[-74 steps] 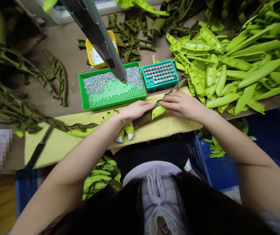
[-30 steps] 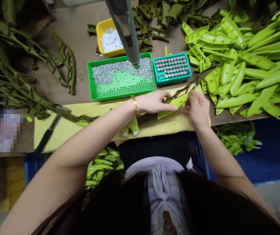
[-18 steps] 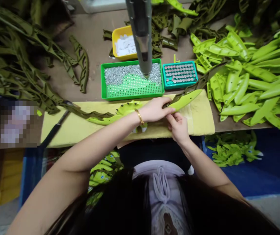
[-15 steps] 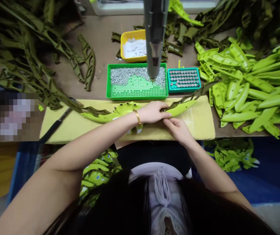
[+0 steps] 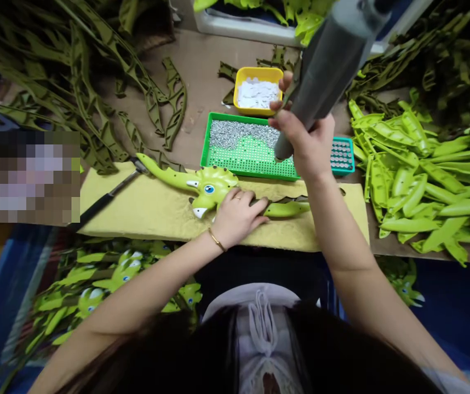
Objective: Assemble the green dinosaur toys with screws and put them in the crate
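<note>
In this step the right hand (image 5: 307,148) is clenched around a grey electric screwdriver (image 5: 329,60) above the screw tray (image 5: 247,164), while the left hand (image 5: 237,214) presses open on the lime-green toy dinosaur (image 5: 212,189), lying on the yellow foam pad (image 5: 144,213) near the tabletop's (image 5: 194,71) front edge.

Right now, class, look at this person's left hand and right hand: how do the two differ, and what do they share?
The left hand lies low on a lime-green strip on the yellow pad, while the right hand is raised over a corner of the green tray. The right hand wraps around a grey cylindrical tool; the left hand grips no tool. The left hand wears a ring and a gold bangle; the right hand shows no jewellery. Both hands are bare.
</note>
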{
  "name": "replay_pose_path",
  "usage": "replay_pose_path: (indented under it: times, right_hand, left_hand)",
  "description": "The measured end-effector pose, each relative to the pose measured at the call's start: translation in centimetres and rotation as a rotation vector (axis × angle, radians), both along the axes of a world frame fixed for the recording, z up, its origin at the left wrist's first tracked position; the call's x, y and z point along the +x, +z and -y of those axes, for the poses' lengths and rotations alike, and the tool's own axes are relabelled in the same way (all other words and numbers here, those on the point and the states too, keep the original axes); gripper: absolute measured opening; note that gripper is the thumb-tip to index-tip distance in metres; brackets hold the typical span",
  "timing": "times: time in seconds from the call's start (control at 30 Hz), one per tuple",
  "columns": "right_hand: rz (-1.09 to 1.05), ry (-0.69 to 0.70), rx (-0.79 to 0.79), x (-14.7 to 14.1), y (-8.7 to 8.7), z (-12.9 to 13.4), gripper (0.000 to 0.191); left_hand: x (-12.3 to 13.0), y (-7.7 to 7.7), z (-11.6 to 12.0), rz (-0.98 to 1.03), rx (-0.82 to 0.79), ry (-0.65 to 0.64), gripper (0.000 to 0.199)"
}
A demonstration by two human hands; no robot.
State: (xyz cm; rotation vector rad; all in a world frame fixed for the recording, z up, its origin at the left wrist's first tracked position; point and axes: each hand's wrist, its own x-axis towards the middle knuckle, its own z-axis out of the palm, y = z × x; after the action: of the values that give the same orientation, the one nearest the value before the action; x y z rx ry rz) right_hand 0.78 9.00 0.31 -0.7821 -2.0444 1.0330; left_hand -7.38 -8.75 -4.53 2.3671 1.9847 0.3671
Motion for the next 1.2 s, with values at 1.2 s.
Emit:
replay_pose_path:
  times: [1.2]
  right_hand:
    - [-0.580, -0.405, 0.200, 8.9, -2.2, 6.5, 0.022]
  left_hand:
    - [-0.1, -0.9, -0.4, 0.154, 0.007, 0.035, 0.039]
